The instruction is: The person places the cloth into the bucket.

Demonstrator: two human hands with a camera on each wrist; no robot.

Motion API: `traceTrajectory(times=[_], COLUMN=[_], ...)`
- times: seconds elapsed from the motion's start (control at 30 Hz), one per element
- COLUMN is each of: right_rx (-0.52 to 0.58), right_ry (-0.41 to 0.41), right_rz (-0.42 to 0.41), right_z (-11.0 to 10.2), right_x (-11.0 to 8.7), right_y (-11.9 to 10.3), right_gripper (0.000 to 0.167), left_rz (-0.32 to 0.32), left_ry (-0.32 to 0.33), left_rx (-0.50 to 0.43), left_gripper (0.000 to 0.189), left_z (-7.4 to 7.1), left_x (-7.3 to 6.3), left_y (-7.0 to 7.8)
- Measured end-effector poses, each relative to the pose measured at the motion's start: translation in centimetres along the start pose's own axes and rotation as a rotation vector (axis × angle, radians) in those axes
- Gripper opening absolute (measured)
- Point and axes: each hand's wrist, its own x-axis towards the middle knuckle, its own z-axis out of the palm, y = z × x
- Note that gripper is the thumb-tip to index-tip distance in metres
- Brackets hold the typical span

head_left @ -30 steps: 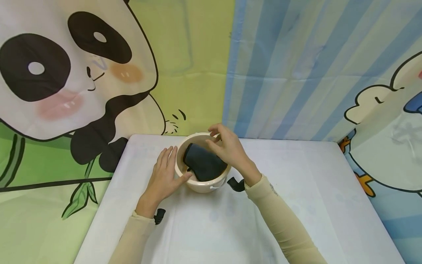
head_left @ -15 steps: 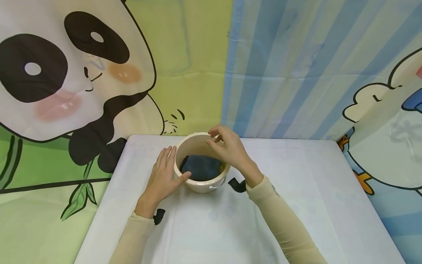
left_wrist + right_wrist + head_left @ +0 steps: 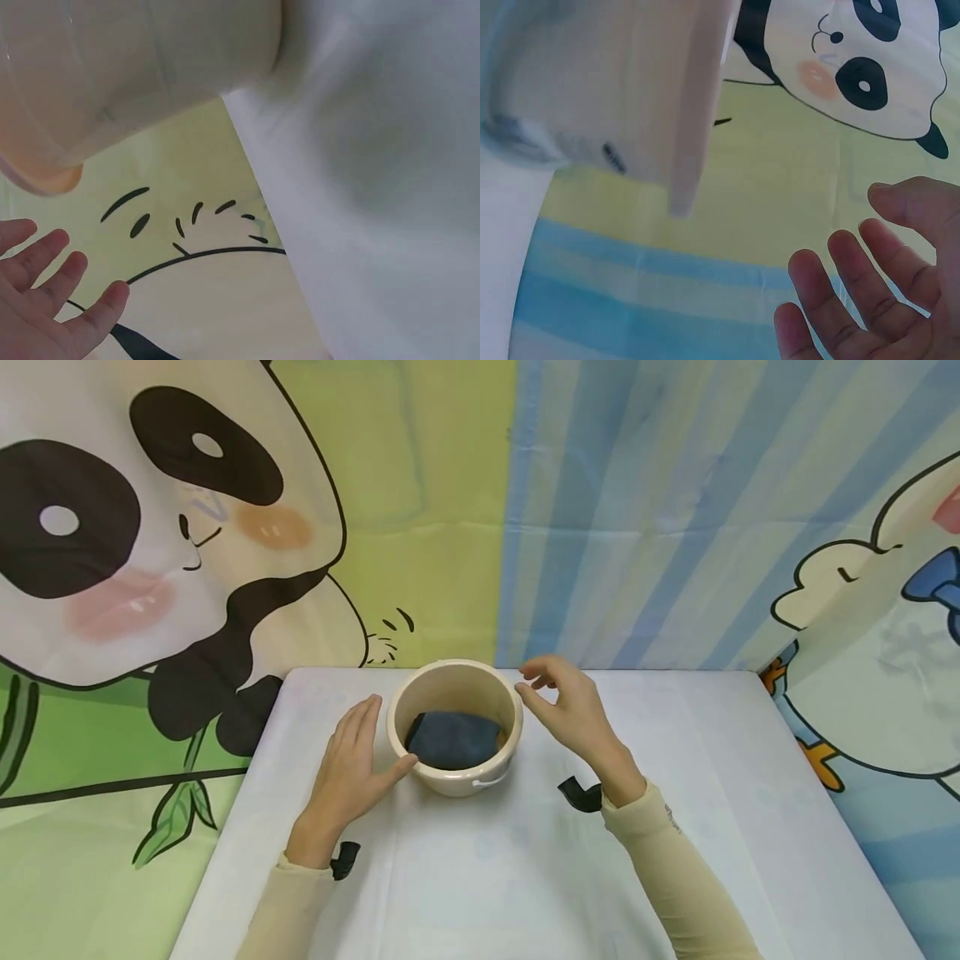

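A cream bucket [image 3: 452, 784] with a small white handle piece low on its front right stands near the table's back edge. Inside, at the bottom, lies a flat, dark blue-black item [image 3: 453, 741] that looks soft; its exact kind I cannot tell. My left hand [image 3: 347, 772] is beside the bucket's left side, fingers extended, thumb tip near the front rim. To the right of the rim, my right hand [image 3: 573, 710] hovers with loosely bent fingers, holding nothing. Both wrist views show spread fingers, left [image 3: 60, 300] and right [image 3: 877, 300], apart from the bucket's wall.
The white-covered table [image 3: 480, 877] ends just behind the bucket, against a printed fabric backdrop [image 3: 585, 527] with a panda and blue stripes. Each wrist carries a small black camera mount, the left one [image 3: 346, 860] and the right one [image 3: 581, 794].
The dark item, tilted up near the rim a second ago, dropped to the bucket's bottom. My right hand then moved right, away from the opening, and my left hand drew slightly left.
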Motion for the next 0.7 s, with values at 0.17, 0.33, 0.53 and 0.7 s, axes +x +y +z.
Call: traceTrajectory(times=[0.17,0.33,0.53,0.7], right_rx=[-0.035,-0.083,-0.147,-0.184], right_ry=[0.049,0.091,0.099,0.092], right_rz=[0.016,0.026,0.081,0.066], right_z=[-1.4,-2.7,-3.9,-3.9], right_x=[-2.1,-4.7,-8.3,-11.1], right_y=[1.5,3.0,4.3,4.8], right_gripper=[0.022,0.021,0.021,0.024], left_rz=[0.011,0.002,-0.077,-0.159], left_ry=[0.035,0.059,0.045,0.013], left_rx=[0.026,0.031,0.027,0.020], left_gripper=[0.096,0.092,0.088,0.085], left_z=[-1.0,-1.5,-1.4,-0.7], left_x=[-1.3,-3.1,-5.4,-7.6], left_y=[-1.0,-1.6,-1.7,-1.3])
